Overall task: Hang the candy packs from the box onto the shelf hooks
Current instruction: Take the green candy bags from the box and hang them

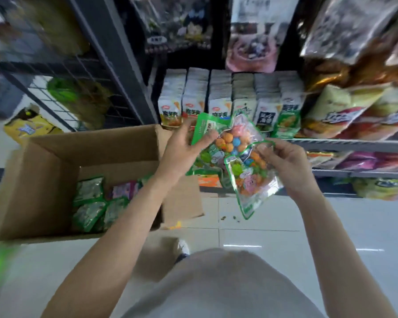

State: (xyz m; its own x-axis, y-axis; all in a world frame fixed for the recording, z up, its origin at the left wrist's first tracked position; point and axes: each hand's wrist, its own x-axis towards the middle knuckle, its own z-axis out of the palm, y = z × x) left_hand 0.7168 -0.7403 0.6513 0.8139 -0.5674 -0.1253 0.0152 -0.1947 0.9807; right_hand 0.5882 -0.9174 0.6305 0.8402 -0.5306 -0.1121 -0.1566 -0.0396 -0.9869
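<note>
The left hand (184,143) pinches one candy pack (225,136) and the right hand (285,161) pinches another pack (248,180), fingers curled on the edges. I think each pack should be pulled apart and turned so its top hole faces a hook. More packs lie in the box (44,180) on the shiny floor (331,226), beside full shelves (354,145)

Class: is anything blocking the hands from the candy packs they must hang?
No. The left hand and right hand already grip the clear green-edged candy packs. No empty hook is visible, so the onward path cannot be judged.
</note>
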